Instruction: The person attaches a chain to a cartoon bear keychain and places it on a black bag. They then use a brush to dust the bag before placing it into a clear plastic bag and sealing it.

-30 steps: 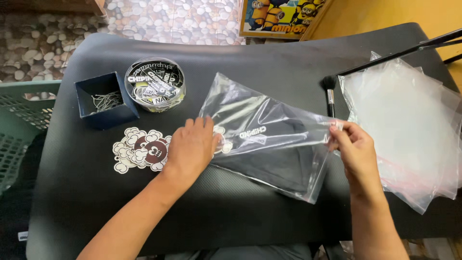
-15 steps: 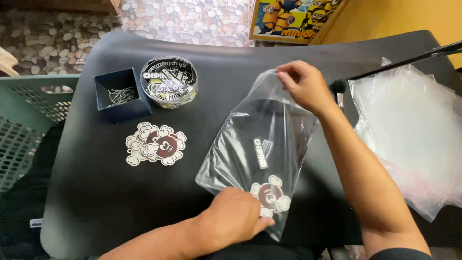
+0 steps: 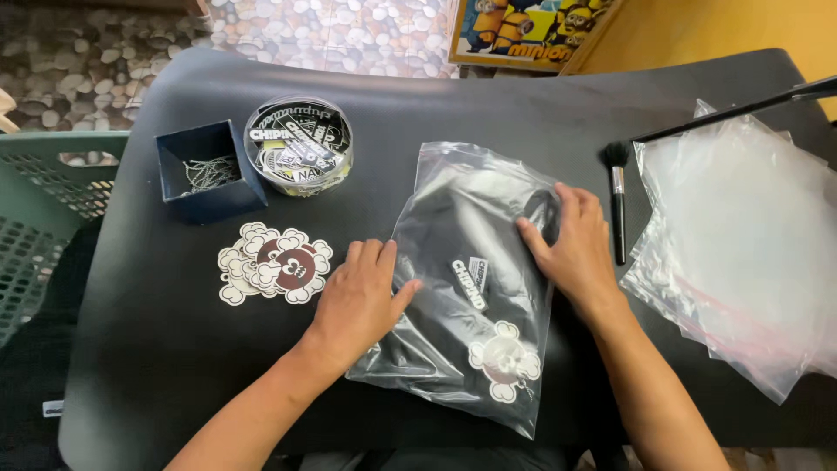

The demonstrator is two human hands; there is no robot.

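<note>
Clear plastic zip bag (image 3: 475, 288) with a flower-shaped sticker inside, flat at table (image 3: 157, 366) centre, long axis 12-to-6 | left hand (image 3: 357, 301) at 9 o'clock edge, right hand (image 3: 571, 244) at 2 o'clock | fingers flat, pressing, not clenched

I work at a black table (image 3: 174, 366) with rounded far corners. Far left on it stands a small dark blue box (image 3: 209, 171) of thin metal bits, and just right of that a round clear tub (image 3: 298, 146) of black-and-white labels. Nearer, left of centre, a stack of flower-shaped stickers (image 3: 275, 265) lies flat. In the middle lies a clear bag (image 3: 475, 279) with dark cloth inside, a label and one flower sticker showing through it. Right of the bag lies a small black brush (image 3: 617, 202), and at the right edge a heap of empty clear bags (image 3: 741, 253).
</note>
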